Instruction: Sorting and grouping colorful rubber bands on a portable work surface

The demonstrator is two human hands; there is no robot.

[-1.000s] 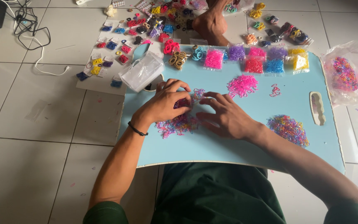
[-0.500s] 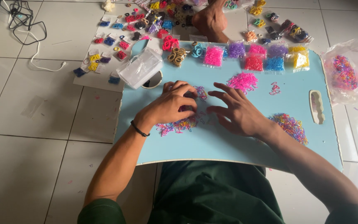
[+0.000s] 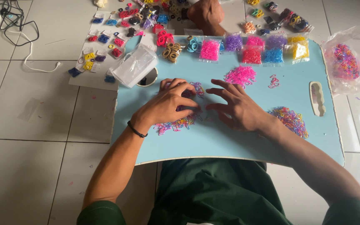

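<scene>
On the light-blue plastic lap tray (image 3: 230, 141), the left hand (image 3: 167, 106) lies palm-down, fingers curled onto a scatter of small mixed-colour rubber bands (image 3: 179, 123). The right hand (image 3: 238, 109) rests at its 3 o'clock, fingers spread, grasping nothing.

Both hands palm-down, side by side: left (image 3: 167, 106) fingers curled, right (image 3: 238, 109) splayed.

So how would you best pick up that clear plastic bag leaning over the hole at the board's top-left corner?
Probably pinch the clear bag by its raised upper-right edge, coming from above. It lies tilted and crumpled half off the blue board, so that free edge stands clear. The left hand is nearest; both hands rest flat on the loose bands.
</scene>
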